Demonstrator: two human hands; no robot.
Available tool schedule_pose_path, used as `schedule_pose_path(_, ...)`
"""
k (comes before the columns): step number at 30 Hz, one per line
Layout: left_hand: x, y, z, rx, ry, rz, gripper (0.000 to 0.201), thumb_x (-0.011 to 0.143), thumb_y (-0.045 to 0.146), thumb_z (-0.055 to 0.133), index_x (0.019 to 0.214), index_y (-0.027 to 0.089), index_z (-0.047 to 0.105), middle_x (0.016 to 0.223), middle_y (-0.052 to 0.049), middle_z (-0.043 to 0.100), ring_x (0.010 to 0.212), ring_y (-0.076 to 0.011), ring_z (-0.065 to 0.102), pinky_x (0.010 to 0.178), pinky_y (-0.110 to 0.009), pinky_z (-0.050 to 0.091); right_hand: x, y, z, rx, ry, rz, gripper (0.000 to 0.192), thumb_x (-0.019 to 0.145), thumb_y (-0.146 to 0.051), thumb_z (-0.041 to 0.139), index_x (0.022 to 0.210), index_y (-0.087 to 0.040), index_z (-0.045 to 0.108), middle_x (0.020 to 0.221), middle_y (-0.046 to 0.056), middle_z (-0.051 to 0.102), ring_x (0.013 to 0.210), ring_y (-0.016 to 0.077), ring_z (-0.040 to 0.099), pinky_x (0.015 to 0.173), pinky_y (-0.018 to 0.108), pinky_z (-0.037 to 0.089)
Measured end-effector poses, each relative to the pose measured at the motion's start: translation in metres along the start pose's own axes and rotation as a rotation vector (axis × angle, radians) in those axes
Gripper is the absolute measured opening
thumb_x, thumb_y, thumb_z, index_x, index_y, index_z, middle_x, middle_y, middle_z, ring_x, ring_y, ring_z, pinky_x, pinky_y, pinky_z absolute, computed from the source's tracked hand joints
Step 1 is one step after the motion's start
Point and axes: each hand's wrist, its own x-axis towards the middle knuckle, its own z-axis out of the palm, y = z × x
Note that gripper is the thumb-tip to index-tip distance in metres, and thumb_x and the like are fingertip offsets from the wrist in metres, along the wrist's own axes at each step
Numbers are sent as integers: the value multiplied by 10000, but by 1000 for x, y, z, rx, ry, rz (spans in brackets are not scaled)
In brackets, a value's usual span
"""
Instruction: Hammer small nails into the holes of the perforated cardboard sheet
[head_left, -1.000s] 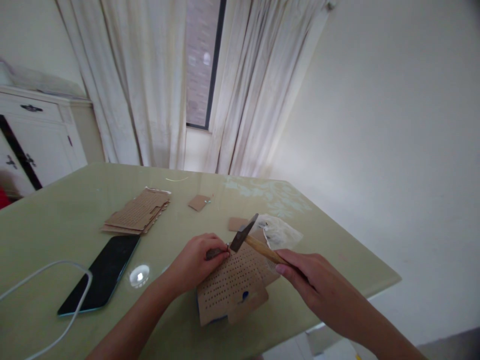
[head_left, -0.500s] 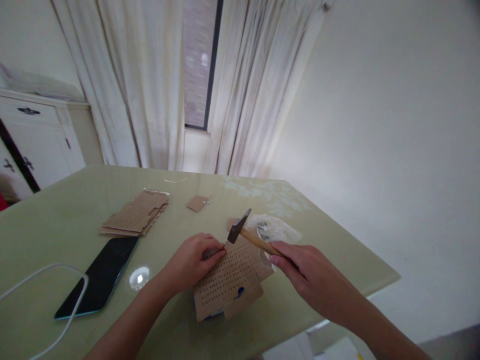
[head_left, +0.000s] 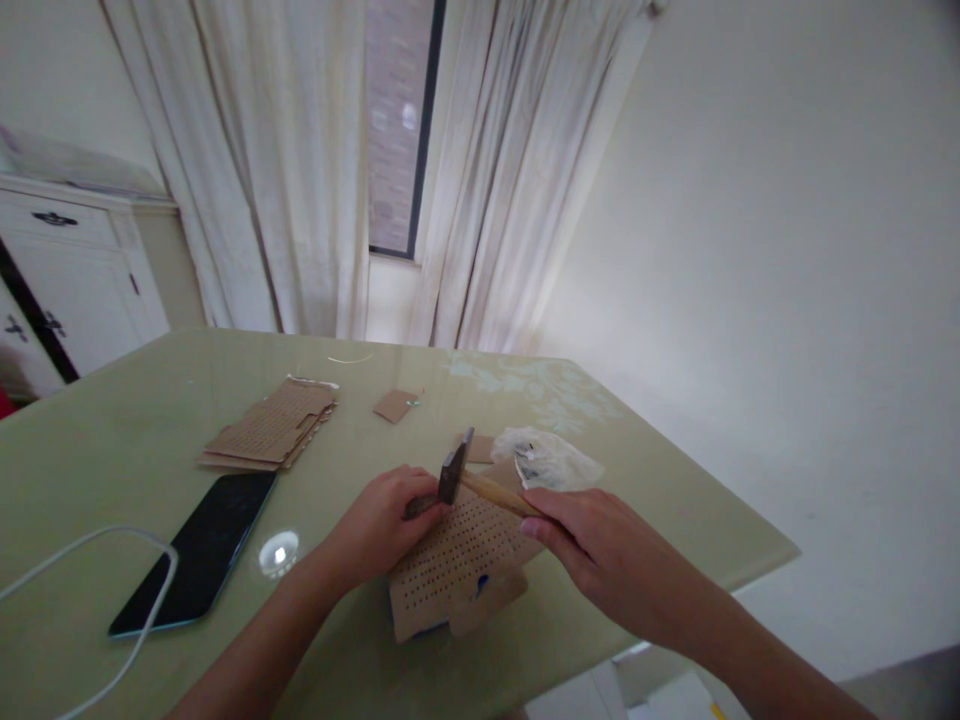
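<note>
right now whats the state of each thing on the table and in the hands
left hand: closed, pinching a small dark piece at the card's edge
right hand: closed on the hammer handle
hammer: head down by the left fingertips
perforated card: tilted, resting on the table
phone: flat, screen dark
cardboard stack: flat
plastic bag: crumpled

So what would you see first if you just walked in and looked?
The hammer, gripped by the right hand near the table's front edge, its head down by the left hand. That hand pinches something small, too blurred to name, at the edge of a cardboard full of holes. Left of them lies a dark phone with a white cable curling beside it.
</note>
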Motion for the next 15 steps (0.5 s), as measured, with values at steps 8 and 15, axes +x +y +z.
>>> schedule_pose_path(8,1,0,1,-50,15,24,214,1029,357,639,1000,243,818,1010,-40,803,981,-232,696,903,-346,480,1,1,-12,111,92,44,292,1115,-372,478,990,-243,708,875,48,775,840,257,730,735,342,470)
schedule_pose_path(15,1,1,0,-23,5,24,224,1028,333,635,929,231,808,934,-34,789,926,-227,687,851,-342,476,-1,6,7,91,77,26,275,1100,-356,494,1039,-233,731,900,72,786,880,272,729,770,352,469)
